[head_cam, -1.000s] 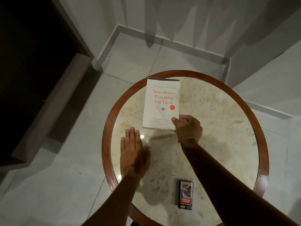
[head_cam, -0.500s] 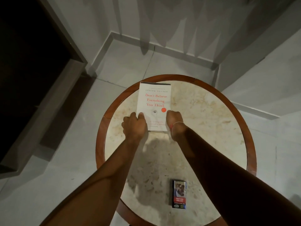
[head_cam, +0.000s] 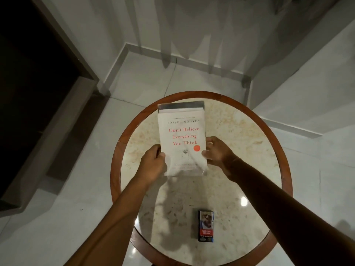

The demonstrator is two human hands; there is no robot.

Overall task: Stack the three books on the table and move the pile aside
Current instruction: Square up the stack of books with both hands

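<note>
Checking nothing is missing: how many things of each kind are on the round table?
Books: at least 2, white-covered book atop a dark-edged book; a third cannot be told apart
Small dark printed packs: 1
Total: at least 3

- A round tabletop (head_cam: 240, 135) of pale, mottled stone stands framed by a reddish-brown wooden rim (head_cam: 115, 169).
- The floor (head_cam: 146, 81) is laid with large, glossy, light grey tiles with thin dark joints.
- White walls (head_cam: 192, 25) meet in a corner behind, edged with a low skirting (head_cam: 192, 61).
- Soft, overlapping shadows fall across the far wall.
- On the left, a dark opening (head_cam: 28, 83) sits behind a grey-brown frame (head_cam: 63, 120).
- A small bright glare (head_cam: 244, 201) shines on the stone, and the light is dim overall.
</note>
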